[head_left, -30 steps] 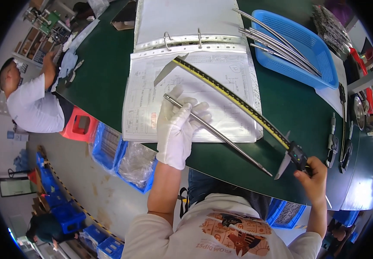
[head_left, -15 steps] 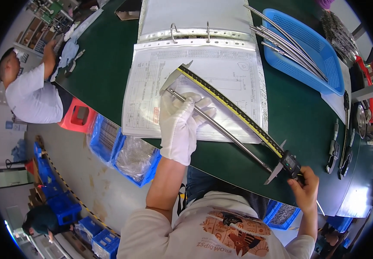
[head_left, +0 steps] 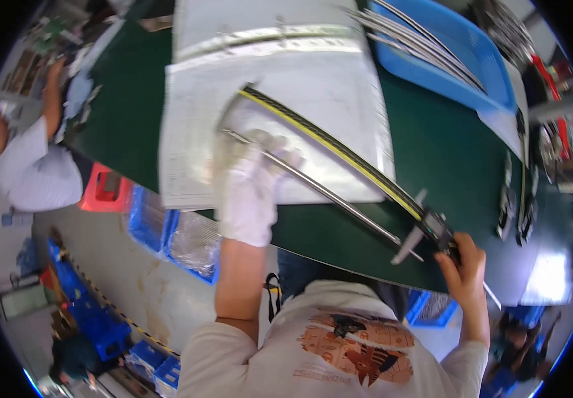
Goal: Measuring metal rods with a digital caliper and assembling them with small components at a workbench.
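Observation:
My left hand (head_left: pixel 250 179), in a white glove, is closed around a slim metal rod (head_left: pixel 329 191) near its upper end. A long digital caliper (head_left: pixel 339 147) with a yellow-edged black scale lies alongside, slanting down to the right. My bare right hand (head_left: pixel 462 265) grips the caliper by its display and slider end. The rod's upper tip is close to the caliper's far jaw, blurred by motion. At the lower end the rod crosses the sliding jaw (head_left: pixel 407 247), and a thinner tip shows past it. Under them lies an open ring binder (head_left: pixel 187 159) with sleeved sheets.
A blue perforated basket (head_left: pixel 499 86) with several metal rods stands at the far right. Measuring tools (head_left: pixel 509 205) lie on the green table (head_left: pixel 426 142). Blue crates (head_left: pixel 147 222) and a red stool (head_left: pixel 106 189) stand left, near a seated person (head_left: pixel 38 169).
The view has shifted and blurred. The rod's lower end, which met the sliding jaw before, now has its thin tip beyond it. Both hands keep their grips.

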The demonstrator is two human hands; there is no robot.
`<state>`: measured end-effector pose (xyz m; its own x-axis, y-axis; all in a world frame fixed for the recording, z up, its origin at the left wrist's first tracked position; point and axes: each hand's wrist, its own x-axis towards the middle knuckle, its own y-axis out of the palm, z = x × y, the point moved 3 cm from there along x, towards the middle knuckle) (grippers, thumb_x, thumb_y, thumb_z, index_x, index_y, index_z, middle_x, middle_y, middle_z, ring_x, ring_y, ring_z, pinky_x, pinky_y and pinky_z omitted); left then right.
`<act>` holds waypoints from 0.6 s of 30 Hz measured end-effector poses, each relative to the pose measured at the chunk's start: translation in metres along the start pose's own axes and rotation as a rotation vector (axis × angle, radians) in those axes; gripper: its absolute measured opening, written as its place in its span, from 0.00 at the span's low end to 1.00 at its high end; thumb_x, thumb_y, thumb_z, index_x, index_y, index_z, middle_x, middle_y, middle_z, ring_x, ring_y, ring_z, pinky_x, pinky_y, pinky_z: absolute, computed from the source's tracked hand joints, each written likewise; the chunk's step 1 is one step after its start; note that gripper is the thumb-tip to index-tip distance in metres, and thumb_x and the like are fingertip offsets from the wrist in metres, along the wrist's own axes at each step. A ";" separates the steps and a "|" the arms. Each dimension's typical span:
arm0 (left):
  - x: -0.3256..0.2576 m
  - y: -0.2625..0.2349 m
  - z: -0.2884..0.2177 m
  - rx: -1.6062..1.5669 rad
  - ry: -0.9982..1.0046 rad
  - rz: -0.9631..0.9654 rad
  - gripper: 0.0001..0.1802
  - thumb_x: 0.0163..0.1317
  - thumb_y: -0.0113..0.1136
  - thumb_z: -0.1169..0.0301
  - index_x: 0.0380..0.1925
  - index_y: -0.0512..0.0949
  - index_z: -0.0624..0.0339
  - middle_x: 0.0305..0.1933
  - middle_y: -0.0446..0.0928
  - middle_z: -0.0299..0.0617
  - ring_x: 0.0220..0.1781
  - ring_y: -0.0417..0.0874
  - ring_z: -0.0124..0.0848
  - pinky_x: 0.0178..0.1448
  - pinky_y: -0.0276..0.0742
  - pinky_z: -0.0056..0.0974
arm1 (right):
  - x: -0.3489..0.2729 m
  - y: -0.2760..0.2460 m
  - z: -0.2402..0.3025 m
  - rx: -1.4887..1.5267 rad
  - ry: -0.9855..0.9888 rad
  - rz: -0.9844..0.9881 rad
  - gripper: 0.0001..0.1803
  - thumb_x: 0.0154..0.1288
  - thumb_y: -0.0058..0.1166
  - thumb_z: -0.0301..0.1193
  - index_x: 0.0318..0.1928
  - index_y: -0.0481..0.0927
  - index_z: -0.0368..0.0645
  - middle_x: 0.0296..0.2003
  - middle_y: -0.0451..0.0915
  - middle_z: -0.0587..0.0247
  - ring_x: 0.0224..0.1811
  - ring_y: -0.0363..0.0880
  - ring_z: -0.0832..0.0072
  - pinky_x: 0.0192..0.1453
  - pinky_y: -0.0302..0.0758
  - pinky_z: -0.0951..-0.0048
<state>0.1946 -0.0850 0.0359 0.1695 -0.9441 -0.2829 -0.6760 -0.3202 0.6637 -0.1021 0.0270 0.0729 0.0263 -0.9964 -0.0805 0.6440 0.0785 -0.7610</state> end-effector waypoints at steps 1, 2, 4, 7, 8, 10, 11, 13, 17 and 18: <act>0.000 -0.002 0.004 -0.056 -0.069 -0.016 0.14 0.60 0.50 0.77 0.46 0.65 0.60 0.36 0.71 0.39 0.37 0.76 0.33 0.44 0.79 0.44 | 0.000 -0.001 0.000 -0.056 -0.044 -0.026 0.14 0.49 0.59 0.27 0.36 0.72 0.35 0.16 0.69 0.58 0.13 0.66 0.67 0.20 0.63 0.73; 0.000 -0.004 0.004 -0.042 -0.056 -0.018 0.13 0.60 0.50 0.77 0.45 0.66 0.61 0.37 0.71 0.40 0.39 0.76 0.33 0.45 0.79 0.45 | 0.000 -0.002 0.000 -0.071 -0.074 0.000 0.15 0.48 0.59 0.28 0.36 0.72 0.35 0.17 0.71 0.56 0.14 0.68 0.63 0.20 0.64 0.70; 0.003 -0.005 0.001 -0.039 -0.021 0.043 0.12 0.60 0.49 0.78 0.45 0.66 0.61 0.39 0.72 0.41 0.41 0.77 0.34 0.47 0.79 0.46 | -0.001 -0.005 -0.003 -0.116 -0.058 -0.004 0.16 0.48 0.59 0.28 0.37 0.72 0.35 0.18 0.72 0.54 0.16 0.70 0.59 0.21 0.66 0.68; 0.006 -0.009 -0.003 -0.013 -0.001 0.073 0.14 0.61 0.47 0.79 0.47 0.65 0.61 0.42 0.73 0.43 0.43 0.77 0.35 0.48 0.79 0.48 | -0.003 -0.006 -0.003 -0.104 -0.094 0.003 0.17 0.47 0.58 0.29 0.37 0.72 0.34 0.20 0.73 0.54 0.17 0.71 0.59 0.21 0.66 0.66; 0.006 -0.010 -0.004 -0.004 0.008 0.093 0.14 0.61 0.47 0.79 0.47 0.65 0.62 0.41 0.72 0.43 0.43 0.77 0.35 0.48 0.79 0.48 | -0.003 -0.006 -0.001 -0.141 -0.146 -0.016 0.17 0.48 0.57 0.29 0.38 0.71 0.33 0.20 0.73 0.53 0.17 0.72 0.59 0.21 0.67 0.66; 0.007 -0.011 -0.004 -0.024 0.009 0.139 0.14 0.61 0.46 0.79 0.48 0.65 0.64 0.41 0.72 0.45 0.43 0.77 0.36 0.49 0.79 0.49 | -0.003 -0.005 0.000 -0.209 -0.206 -0.057 0.17 0.49 0.56 0.31 0.38 0.71 0.33 0.21 0.74 0.53 0.18 0.72 0.58 0.21 0.67 0.66; 0.007 -0.012 -0.003 -0.021 0.003 0.144 0.14 0.61 0.46 0.79 0.48 0.65 0.64 0.41 0.72 0.45 0.43 0.77 0.36 0.49 0.79 0.49 | -0.002 -0.004 -0.001 -0.203 -0.206 -0.045 0.17 0.49 0.56 0.31 0.38 0.71 0.33 0.21 0.74 0.53 0.18 0.72 0.58 0.21 0.67 0.66; 0.008 -0.013 -0.003 -0.065 -0.007 0.177 0.12 0.62 0.45 0.79 0.46 0.66 0.67 0.42 0.72 0.46 0.44 0.77 0.36 0.51 0.78 0.49 | -0.001 -0.004 -0.002 -0.195 -0.227 -0.074 0.17 0.49 0.56 0.32 0.37 0.72 0.33 0.20 0.74 0.53 0.17 0.72 0.59 0.20 0.67 0.66; 0.007 -0.017 -0.003 -0.095 -0.078 0.199 0.11 0.63 0.44 0.78 0.45 0.66 0.68 0.42 0.72 0.48 0.45 0.76 0.37 0.52 0.78 0.49 | -0.001 -0.006 -0.008 -0.206 -0.199 -0.051 0.16 0.50 0.56 0.32 0.36 0.72 0.34 0.19 0.73 0.55 0.16 0.71 0.59 0.19 0.66 0.66; 0.009 -0.017 -0.003 -0.093 -0.065 0.214 0.11 0.63 0.43 0.78 0.45 0.66 0.69 0.42 0.72 0.49 0.45 0.76 0.37 0.52 0.77 0.49 | 0.000 -0.007 -0.009 -0.202 -0.235 -0.071 0.15 0.50 0.56 0.32 0.35 0.72 0.34 0.18 0.73 0.55 0.16 0.71 0.60 0.19 0.66 0.67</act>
<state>0.2103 -0.0882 0.0243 -0.0187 -0.9851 -0.1710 -0.6220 -0.1225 0.7734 -0.1135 0.0270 0.0729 0.1776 -0.9779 0.1102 0.4862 -0.0101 -0.8738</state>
